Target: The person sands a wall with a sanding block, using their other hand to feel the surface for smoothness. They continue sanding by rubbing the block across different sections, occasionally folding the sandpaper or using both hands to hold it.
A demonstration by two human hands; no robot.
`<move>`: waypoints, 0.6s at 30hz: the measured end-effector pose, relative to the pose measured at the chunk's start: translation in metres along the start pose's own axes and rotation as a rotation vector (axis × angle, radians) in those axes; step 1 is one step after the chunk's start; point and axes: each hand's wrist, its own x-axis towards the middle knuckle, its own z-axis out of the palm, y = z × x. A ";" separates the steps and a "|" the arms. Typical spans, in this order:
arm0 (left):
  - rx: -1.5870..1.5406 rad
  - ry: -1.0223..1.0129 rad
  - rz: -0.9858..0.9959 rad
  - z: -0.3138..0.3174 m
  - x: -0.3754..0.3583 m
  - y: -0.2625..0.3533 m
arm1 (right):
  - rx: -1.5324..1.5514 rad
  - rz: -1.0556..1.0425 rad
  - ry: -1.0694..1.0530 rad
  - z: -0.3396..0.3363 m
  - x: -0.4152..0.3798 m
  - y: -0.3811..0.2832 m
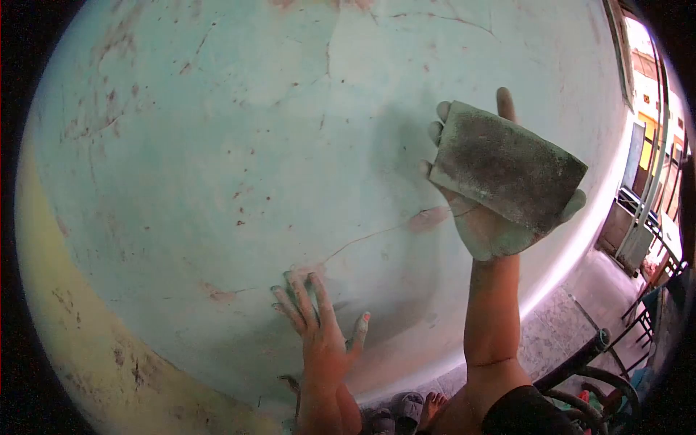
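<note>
A dark rectangular sanding sheet (507,165), dusty along its edges, lies across the palm of my right hand (493,232). The palm faces me, with fingertips showing past the left and top edges of the sheet and the thumb at its lower right corner. Lower and to the left, my left hand (319,322) rests with fingers spread at the pale green wall (181,167), near a thin crack. Nothing is in that hand. Both hands are coated with pale dust. Reddish scuffs, small pits and cracks mark the wall.
Yellow paint (51,268) borders the wall at the left. At lower right stand dark curved metal bars (580,362) over a grey floor (551,326). An opening with railings (660,181) is at the far right. Feet and sandals (407,409) show at the bottom.
</note>
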 end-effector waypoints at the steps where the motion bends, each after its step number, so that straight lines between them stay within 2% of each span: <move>1: -0.002 -0.007 -0.014 0.000 -0.001 0.002 | 0.150 0.040 -0.083 -0.003 0.000 -0.001; 12: 0.033 0.004 -0.027 0.001 -0.001 0.000 | 0.276 0.163 -0.132 -0.001 -0.001 0.022; 15: 0.046 0.019 0.001 0.002 0.000 -0.002 | 0.341 0.156 -0.150 -0.001 0.001 0.026; 18: 0.015 0.019 0.009 0.004 -0.001 -0.002 | 0.276 0.134 -0.221 -0.007 0.000 0.026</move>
